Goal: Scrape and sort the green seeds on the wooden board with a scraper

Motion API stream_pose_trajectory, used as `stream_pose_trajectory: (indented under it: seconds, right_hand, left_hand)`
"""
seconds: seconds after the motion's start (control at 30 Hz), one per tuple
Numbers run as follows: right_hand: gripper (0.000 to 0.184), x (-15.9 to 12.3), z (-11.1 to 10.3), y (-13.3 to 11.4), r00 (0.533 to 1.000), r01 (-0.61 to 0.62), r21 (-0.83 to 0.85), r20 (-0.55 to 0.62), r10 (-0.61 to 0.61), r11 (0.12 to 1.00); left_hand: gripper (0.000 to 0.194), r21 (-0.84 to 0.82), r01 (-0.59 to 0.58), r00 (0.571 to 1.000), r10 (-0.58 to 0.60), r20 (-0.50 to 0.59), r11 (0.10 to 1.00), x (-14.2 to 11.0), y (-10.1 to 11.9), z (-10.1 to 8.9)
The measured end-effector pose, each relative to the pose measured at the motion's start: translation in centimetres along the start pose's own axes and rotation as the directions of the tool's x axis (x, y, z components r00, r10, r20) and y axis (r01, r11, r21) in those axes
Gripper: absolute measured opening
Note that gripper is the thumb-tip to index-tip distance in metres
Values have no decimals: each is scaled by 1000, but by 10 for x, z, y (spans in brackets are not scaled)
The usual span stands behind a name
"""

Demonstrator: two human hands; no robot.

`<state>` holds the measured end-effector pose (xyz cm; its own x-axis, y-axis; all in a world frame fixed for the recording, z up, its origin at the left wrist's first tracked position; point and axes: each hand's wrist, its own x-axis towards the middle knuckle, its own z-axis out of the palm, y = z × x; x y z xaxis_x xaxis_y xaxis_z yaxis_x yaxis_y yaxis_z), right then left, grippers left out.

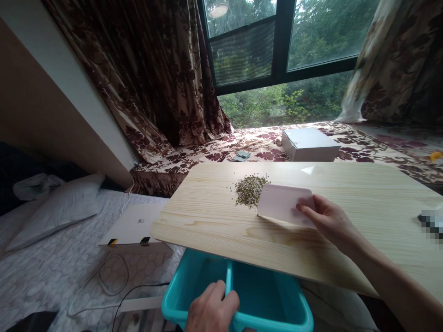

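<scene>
Between the thumb and fingers of my right hand is a thin, pale pinkish-white scraper sheet, tilted over the wooden tabletop. Its left edge meets a pile of small greenish-brown beans or seeds, with a few grains scattered around it. My left hand grips the near rim of a turquoise divided bin, where the divider meets it. The bin sits below the table's front edge, partly under it. What I can see inside its two compartments is bare turquoise plastic.
A white box rests on the floral window seat beside a small folded cloth. Left of the table, another white box and loose cables lie on the bed. A partly blurred dark object is at the table's right.
</scene>
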<state>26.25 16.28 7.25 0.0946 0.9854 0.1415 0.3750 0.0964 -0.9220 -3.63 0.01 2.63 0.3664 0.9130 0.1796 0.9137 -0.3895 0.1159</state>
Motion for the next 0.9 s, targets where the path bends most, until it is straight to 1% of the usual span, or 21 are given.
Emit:
stream_pose_trajectory:
  seconds: [0.17,0.27,0.37,0.47,0.53,0.6,0.67,0.73,0.83,0.9]
  right_hand:
    - [24,-2,0,-8,1000,-11,26,11,11,1000]
    - [22,-2,3,-11,1000,-3,22,6,3,1000]
    - [20,0,6,-5,999,39,-9,0,-39,999]
    - [22,2,7,4,998,67,-23,-3,-67,997]
    - [24,2,7,8,998,68,-27,-2,-68,997]
    - [24,0,6,7,999,54,-14,10,-54,998]
    - [25,-4,6,1,998,24,35,59,-26,999]
    - [27,-11,5,-6,989,-10,103,150,-6,995]
    - [33,-23,3,-17,942,-72,181,336,7,981]
    - [37,-29,-2,-24,904,-117,193,426,24,974]
  left_hand:
    - [32,-37,8,1000,-8,-2,999,1,0,-2]
    - [29,-31,-1,1000,0,-12,1000,1,-1,-1]
    - [31,-21,-10,1000,10,-10,1000,1,-3,0]
    - [27,-17,-22,1000,22,-20,1000,2,-3,-1]
    - [26,-13,-26,999,26,-22,1000,2,-2,-2]
    - [29,-10,-25,1000,24,-17,1000,2,-1,-4]
    - [32,-4,-23,1000,23,-10,1000,3,-1,-6]
    - [31,3,-24,1000,24,-4,1000,3,-1,-7]
    - [28,19,-44,999,44,-1,999,3,-1,-9]
    - [29,34,-62,998,61,8,998,3,-2,-9]
